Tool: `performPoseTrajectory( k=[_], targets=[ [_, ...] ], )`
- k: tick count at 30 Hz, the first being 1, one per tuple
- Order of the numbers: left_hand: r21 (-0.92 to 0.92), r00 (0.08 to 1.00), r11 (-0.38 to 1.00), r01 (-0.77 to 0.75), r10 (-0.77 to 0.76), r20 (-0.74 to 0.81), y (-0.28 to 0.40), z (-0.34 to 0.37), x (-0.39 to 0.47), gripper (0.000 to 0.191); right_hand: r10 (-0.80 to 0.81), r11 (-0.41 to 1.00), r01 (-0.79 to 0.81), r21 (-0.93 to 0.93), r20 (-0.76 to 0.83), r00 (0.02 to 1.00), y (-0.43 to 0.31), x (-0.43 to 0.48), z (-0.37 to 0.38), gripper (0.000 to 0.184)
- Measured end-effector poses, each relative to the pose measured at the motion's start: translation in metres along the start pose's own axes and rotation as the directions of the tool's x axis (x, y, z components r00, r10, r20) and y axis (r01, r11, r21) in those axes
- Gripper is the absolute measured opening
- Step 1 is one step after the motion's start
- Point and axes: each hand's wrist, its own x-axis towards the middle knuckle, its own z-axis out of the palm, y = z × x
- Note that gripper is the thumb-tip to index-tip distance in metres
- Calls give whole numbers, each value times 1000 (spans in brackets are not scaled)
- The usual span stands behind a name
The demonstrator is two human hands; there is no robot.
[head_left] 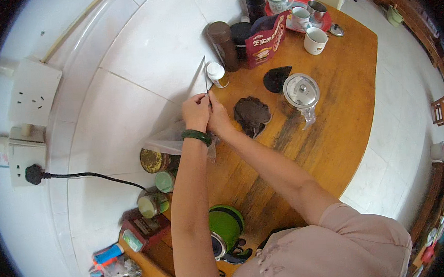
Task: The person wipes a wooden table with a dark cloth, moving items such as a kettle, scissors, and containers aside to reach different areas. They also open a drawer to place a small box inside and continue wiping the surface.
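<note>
My left hand (pixel 196 111), with a dark green bangle (pixel 196 137) on its wrist, meets my right hand (pixel 219 116) near the wall side of the table. The fingers of both close around the base of a thin dark pointed object (pixel 205 73), which sticks out away from me; its exact kind is unclear. A clear plastic bag (pixel 168 136) lies beneath and left of my hands. Just beyond my fingertips stands a small white-capped bottle (pixel 216 74). A crumpled dark brown cloth (pixel 253 113) rests on the wooden table (pixel 341 93) to the right.
A steel-lidded pot (pixel 301 91) and a black teardrop-shaped item (pixel 276 80) stand right. Farther back are a red pouch (pixel 266 44), a brown canister (pixel 222 45), a white cup (pixel 315 41) and a red tray (pixel 327 21). Jars (pixel 150 205), a black cord (pixel 98 174) and a green container (pixel 226 222) are nearer.
</note>
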Motion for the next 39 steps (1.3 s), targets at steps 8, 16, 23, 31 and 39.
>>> performPoseTrajectory(
  k=[8, 16, 23, 31, 39],
  targets=[
    [-82, 999, 996, -21, 18, -37, 3, 9, 6, 22, -40, 999, 40, -7, 1, 999, -1, 10, -8, 44],
    [-112, 999, 993, 23, -28, -41, -2, 12, -5, 23, -14, 999, 16, -33, 72, 997, 3, 2, -14, 47],
    [-121, 998, 992, 31, -38, -52, 0, 13, -2, 22, -12, 998, 14, -54, 32, 999, 0, 3, -14, 51],
    [-138, 997, 990, 10, -21, -79, -1, 16, 11, 20, 16, 1000, -17, 12, 71, 997, -13, 14, -18, 41],
    [-52, 999, 998, 33, -35, -37, 8, 11, 4, 20, 34, 999, -32, -41, 64, 997, -16, 13, -23, 45]
  ],
)
